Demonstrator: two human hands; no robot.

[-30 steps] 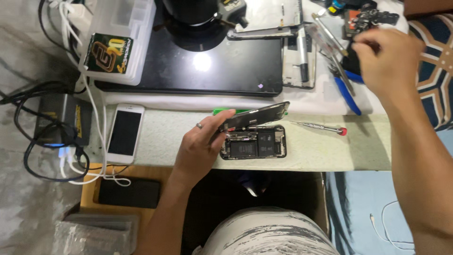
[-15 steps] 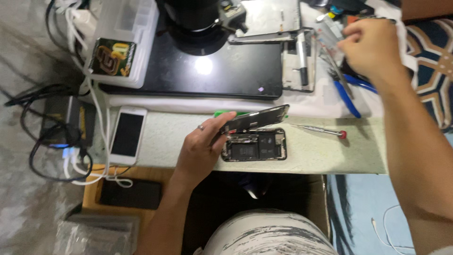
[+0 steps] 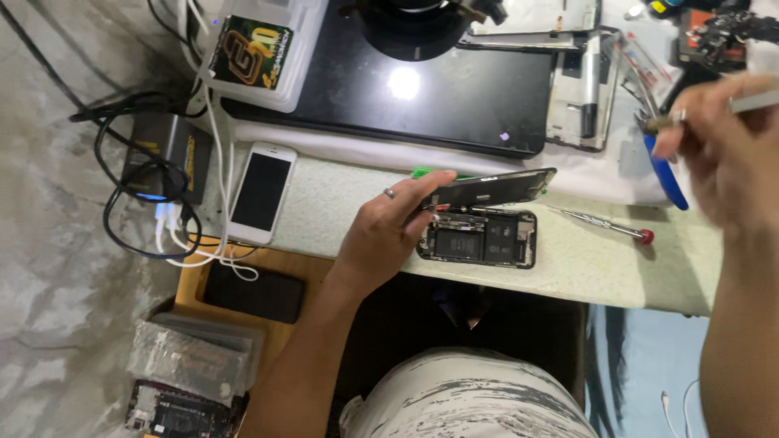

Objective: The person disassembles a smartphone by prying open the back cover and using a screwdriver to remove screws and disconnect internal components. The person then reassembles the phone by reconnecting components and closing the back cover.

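A pale green work mat (image 3: 341, 211) carries an opened black phone body (image 3: 479, 238), its battery and boards exposed. The left hand (image 3: 389, 235) pinches the lifted black screen panel (image 3: 495, 188) at its edge, tilting it clear of the insides. The right hand (image 3: 722, 154), blurred, is closed around a slim metal tool (image 3: 751, 101), raised near a red-tipped screwdriver (image 3: 600, 223) lying on the mat
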